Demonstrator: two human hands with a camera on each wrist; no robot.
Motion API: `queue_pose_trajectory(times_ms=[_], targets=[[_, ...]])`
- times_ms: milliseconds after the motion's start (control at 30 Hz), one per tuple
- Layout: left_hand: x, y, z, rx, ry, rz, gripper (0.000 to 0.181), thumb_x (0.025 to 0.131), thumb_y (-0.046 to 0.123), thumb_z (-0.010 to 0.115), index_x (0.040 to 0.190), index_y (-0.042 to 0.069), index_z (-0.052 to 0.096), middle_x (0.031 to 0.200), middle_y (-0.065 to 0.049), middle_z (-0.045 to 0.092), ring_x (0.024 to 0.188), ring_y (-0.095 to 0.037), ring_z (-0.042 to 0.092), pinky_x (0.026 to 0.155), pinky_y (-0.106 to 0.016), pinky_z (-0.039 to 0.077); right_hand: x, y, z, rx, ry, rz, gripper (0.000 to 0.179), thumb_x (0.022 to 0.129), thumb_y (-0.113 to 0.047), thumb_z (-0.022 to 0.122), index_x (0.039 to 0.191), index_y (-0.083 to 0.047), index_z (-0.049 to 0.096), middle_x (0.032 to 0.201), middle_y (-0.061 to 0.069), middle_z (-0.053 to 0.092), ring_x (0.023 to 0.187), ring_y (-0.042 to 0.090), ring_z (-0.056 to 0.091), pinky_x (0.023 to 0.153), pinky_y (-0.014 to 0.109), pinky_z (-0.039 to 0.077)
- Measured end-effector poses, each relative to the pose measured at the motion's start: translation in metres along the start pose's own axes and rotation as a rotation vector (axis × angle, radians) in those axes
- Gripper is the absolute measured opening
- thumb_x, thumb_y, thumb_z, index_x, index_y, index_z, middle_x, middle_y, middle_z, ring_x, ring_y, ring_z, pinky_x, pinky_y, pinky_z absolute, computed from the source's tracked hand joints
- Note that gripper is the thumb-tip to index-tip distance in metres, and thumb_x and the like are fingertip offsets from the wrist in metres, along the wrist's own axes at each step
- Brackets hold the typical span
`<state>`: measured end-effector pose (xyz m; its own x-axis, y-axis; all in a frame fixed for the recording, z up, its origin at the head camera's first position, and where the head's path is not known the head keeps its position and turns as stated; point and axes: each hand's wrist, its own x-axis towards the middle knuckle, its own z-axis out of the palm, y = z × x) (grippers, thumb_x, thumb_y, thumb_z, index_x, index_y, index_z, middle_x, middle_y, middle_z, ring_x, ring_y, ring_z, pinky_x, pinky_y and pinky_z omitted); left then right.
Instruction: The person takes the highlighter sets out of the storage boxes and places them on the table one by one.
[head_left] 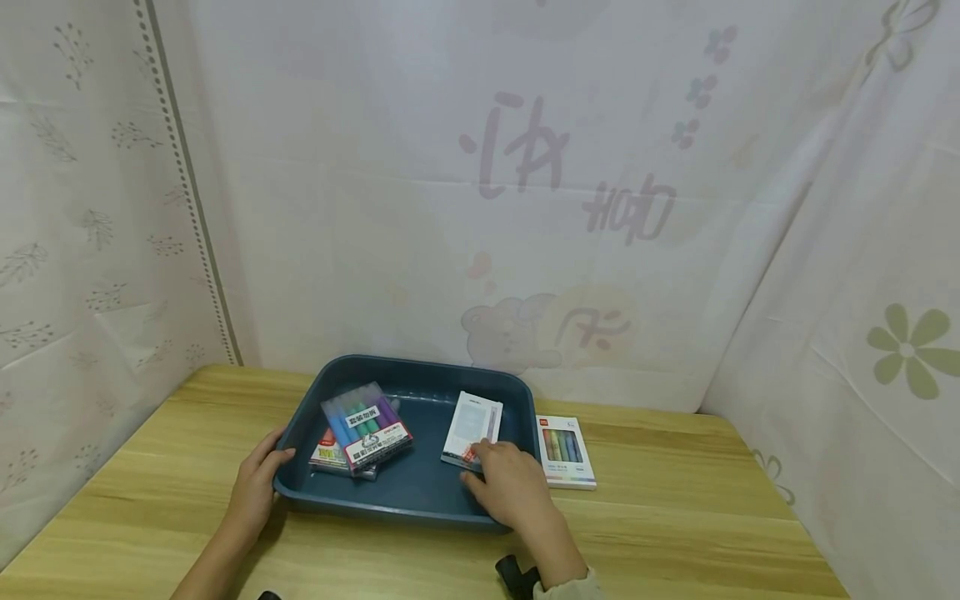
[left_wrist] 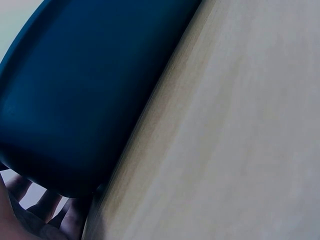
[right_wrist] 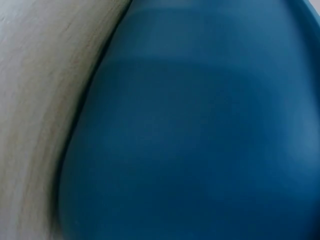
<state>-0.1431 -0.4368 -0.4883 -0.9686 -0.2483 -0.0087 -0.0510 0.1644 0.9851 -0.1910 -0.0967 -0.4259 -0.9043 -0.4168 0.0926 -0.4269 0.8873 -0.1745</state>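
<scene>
In the head view, my left hand point(head_left: 253, 483) grips the left end of a dark blue tray point(head_left: 412, 507), thumb over the rim. The left wrist view shows its fingers point(left_wrist: 47, 204) curled under the tray's corner. My right hand point(head_left: 513, 487) reaches over the near right corner and pinches the near end of a white box point(head_left: 472, 421) inside the tray, fingertips on top and thumb at the near edge. On the tray's left side, a clear pack of colored markers point(head_left: 367, 425) lies slanted over another pack point(head_left: 327, 454), which is partly hidden.
A white box with colored sticks in its window point(head_left: 566, 452) lies on the wooden table point(head_left: 675, 500), against the tray's right side. Near my right wrist is a black object point(head_left: 516, 577). Printed white curtains point(head_left: 375, 208) hang behind and beside the table.
</scene>
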Motion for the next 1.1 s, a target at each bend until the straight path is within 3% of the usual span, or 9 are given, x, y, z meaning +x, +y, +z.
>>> queue_pose_trajectory(times_ms=[167,367,467,567,633,733,833,1000,1100], targets=[[0.000,0.000,0.000,-0.015,-0.006,-0.001,0.051,0.106,0.013,0.037,0.154,-0.003,0.033,0.154,-0.033,0.037,0.096,0.018,0.048,0.077,-0.011,0.050,-0.001,0.000,-0.003,-0.012,0.000,-0.023,0.044,0.089,-0.037,0.076,0.122,-0.008,0.071,0.114,0.012,0.075,0.106,0.030,0.070,0.088,0.047,0.055],[-0.001,0.000,0.000,-0.020,-0.004,0.002,0.051,0.106,0.012,0.036,0.155,-0.001,0.033,0.154,-0.032,0.037,0.096,0.018,0.048,0.077,-0.011,0.050,-0.002,0.001,-0.007,-0.003,-0.009,-0.048,0.037,0.088,-0.037,0.076,0.110,-0.007,0.076,0.100,0.007,0.078,0.101,0.028,0.071,0.103,0.054,0.047],[-0.001,0.000,0.000,-0.023,-0.001,0.007,0.051,0.105,0.012,0.036,0.155,-0.001,0.034,0.154,-0.031,0.038,0.096,0.017,0.049,0.077,-0.012,0.050,-0.004,0.001,-0.011,0.019,-0.030,-0.046,0.033,0.088,-0.036,0.076,0.105,-0.008,0.078,0.081,0.000,0.074,0.082,0.020,0.066,0.090,0.044,0.051],[-0.001,0.000,0.000,-0.028,0.000,0.009,0.051,0.105,0.011,0.036,0.154,-0.001,0.034,0.153,-0.031,0.038,0.096,0.016,0.050,0.077,-0.013,0.051,-0.005,0.002,-0.014,0.037,-0.056,-0.051,0.030,0.088,-0.036,0.076,0.102,-0.010,0.079,0.069,-0.006,0.066,0.069,0.012,0.053,0.072,0.034,0.045],[-0.001,-0.001,0.000,-0.033,-0.002,0.009,0.051,0.106,0.012,0.036,0.154,-0.002,0.034,0.153,-0.032,0.038,0.095,0.016,0.050,0.076,-0.013,0.051,-0.005,0.002,-0.016,0.036,-0.076,-0.064,0.030,0.087,-0.037,0.076,0.102,-0.012,0.079,0.073,-0.006,0.069,0.071,0.012,0.054,0.069,0.033,0.045],[-0.001,-0.001,0.000,-0.037,-0.003,0.006,0.051,0.106,0.012,0.036,0.155,-0.001,0.033,0.153,-0.032,0.038,0.095,0.016,0.051,0.076,-0.013,0.051,-0.007,0.002,-0.019,0.020,-0.111,-0.097,0.033,0.087,-0.038,0.077,0.108,-0.012,0.078,0.090,-0.001,0.077,0.081,0.016,0.066,0.076,0.037,0.052],[-0.001,-0.002,0.000,-0.046,-0.005,0.004,0.051,0.106,0.012,0.035,0.155,-0.002,0.033,0.154,-0.033,0.037,0.095,0.016,0.051,0.076,-0.013,0.052,-0.009,0.002,-0.024,0.039,-0.164,-0.106,0.039,0.086,-0.039,0.077,0.115,-0.013,0.077,0.100,0.003,0.079,0.085,0.017,0.067,0.077,0.037,0.053],[-0.001,-0.001,0.000,-0.063,0.001,0.002,0.051,0.106,0.012,0.036,0.154,-0.002,0.033,0.153,-0.032,0.036,0.094,0.015,0.052,0.075,-0.014,0.053,-0.011,0.002,-0.029,0.123,-0.237,-0.084,0.043,0.087,-0.037,0.077,0.122,-0.012,0.075,0.091,0.000,0.076,0.069,0.008,0.051,0.066,0.029,0.043],[-0.001,-0.001,0.000,-0.060,0.000,0.007,0.051,0.106,0.012,0.036,0.154,-0.003,0.033,0.153,-0.033,0.037,0.094,0.015,0.052,0.075,-0.014,0.053,-0.010,0.002,-0.026,0.158,-0.209,-0.072,0.040,0.087,-0.036,0.077,0.119,-0.010,0.076,0.091,0.000,0.076,0.069,0.007,0.051,0.065,0.029,0.044]])
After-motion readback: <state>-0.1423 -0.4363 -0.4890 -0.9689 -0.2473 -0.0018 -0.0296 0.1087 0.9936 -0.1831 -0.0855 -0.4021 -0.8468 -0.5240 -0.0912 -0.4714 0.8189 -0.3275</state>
